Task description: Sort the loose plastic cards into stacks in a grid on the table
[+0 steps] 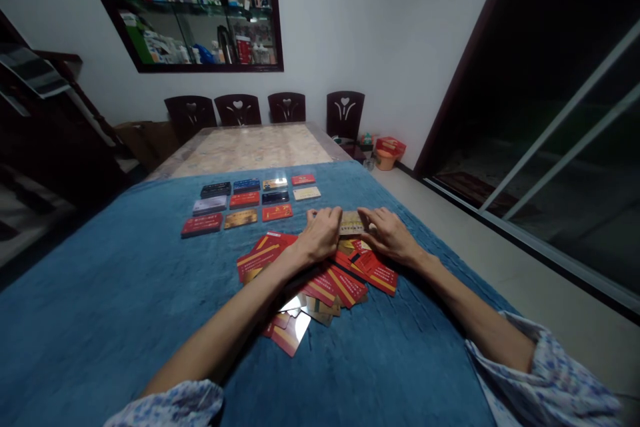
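Note:
Between my left hand (323, 235) and my right hand (393, 235) is a pale gold card (353, 222), gripped at its two short ends. Whether it is one card or a small stack I cannot tell. Below both hands spreads a loose heap of red cards (345, 283), with gold, tan and shiny ones mixed in; my left forearm covers part of it. Left of the heap stand neat rows of card stacks, among them a dark red stack (201, 225), a gold stack (241, 217), a black stack (215, 189) and a cream stack (307, 193).
A blue cloth (125, 280) covers the near part of the table, and the patterned tabletop (250, 143) shows beyond it. Several dark chairs (237, 109) stand along the far side. On the floor at the far right are an orange bucket (385, 160) and a red box (391, 145).

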